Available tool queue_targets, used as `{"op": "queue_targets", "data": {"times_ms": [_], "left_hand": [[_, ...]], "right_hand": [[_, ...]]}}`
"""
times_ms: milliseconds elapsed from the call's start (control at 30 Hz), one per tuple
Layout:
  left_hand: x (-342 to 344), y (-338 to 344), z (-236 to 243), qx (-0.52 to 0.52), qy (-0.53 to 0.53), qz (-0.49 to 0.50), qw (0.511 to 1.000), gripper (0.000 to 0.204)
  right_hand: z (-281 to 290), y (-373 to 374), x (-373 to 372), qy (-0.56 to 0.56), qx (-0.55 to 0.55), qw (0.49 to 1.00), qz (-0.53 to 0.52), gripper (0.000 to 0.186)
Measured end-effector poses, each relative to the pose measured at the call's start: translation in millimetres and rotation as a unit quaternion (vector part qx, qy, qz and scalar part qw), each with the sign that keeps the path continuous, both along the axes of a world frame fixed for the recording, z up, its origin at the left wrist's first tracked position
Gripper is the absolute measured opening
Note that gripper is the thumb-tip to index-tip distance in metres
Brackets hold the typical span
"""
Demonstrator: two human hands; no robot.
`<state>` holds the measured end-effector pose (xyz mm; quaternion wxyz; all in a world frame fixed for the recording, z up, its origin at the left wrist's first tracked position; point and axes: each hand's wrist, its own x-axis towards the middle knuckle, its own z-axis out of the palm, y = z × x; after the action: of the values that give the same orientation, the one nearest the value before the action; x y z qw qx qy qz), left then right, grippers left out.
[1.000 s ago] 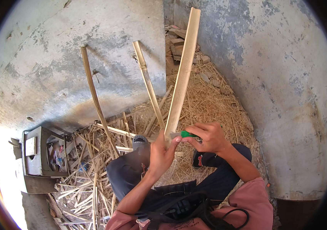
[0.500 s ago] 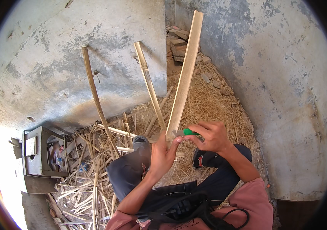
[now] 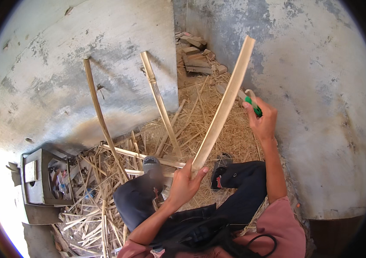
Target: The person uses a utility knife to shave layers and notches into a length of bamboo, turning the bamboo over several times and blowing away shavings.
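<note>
Walls [image 3: 123, 30] meet behind the far corner of the floor [image 3: 184, 82], where rubble [image 3: 198, 64] is stacked, presumably out of the way. Pale shavings [image 3: 239, 133] cover the floor's middle and right edge; split offcuts [image 3: 90, 228] heap toward its left edge, near an open-sided grey box [image 3: 37, 185]. Two long slats [image 3: 156, 92] stand with lower ends in the litter and tops by the left wall, apparently leaned there for easy reach.

Main piece: bamboo-like strip [image 3: 224, 109], tilted up and away to the right above the shavings. Left hand [image 3: 184, 185] is clamped round its near end, probably to steady it while leaving the length above exposed.

Right hand [image 3: 263, 121], well apart from the left, closes round a green-handled knife [image 3: 254, 107] beside the strip's right edge; gripping the handle likely guards the fingers. Blade contact with strip: cannot tell. Smallest item: pale curl [image 3: 251, 93] just above the handle, perhaps a shaving; unconfirmed.
</note>
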<state>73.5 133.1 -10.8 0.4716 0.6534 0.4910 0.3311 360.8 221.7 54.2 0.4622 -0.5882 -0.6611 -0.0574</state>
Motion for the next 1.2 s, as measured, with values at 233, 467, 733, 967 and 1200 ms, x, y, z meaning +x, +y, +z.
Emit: {"op": "queue_targets", "data": {"times_ms": [233, 467, 733, 967, 1200], "left_hand": [[2, 14, 2, 0.000, -0.102, 0.050, 0.994, 0.037], [1, 13, 0, -0.020, -0.100, 0.038, 0.994, 0.030], [5, 21, -11, 0.098, -0.060, 0.060, 0.992, 0.026], [2, 21, -10, -0.007, -0.146, 0.049, 0.988, 0.019], [-4, 19, -5, -0.009, -0.178, 0.069, 0.982, 0.020]], "right_hand": [[-33, -7, -21, 0.136, -0.106, 0.974, 0.148, 0.025], [-33, -23, -68, 0.355, -0.232, 0.862, 0.277, 0.037], [-55, -21, -71, 0.320, -0.256, 0.880, 0.240, 0.037], [-43, -29, -80, 0.199, -0.252, 0.912, 0.256, 0.032], [-44, -29, -68, -0.001, -0.091, 0.953, 0.289, 0.031]]}}
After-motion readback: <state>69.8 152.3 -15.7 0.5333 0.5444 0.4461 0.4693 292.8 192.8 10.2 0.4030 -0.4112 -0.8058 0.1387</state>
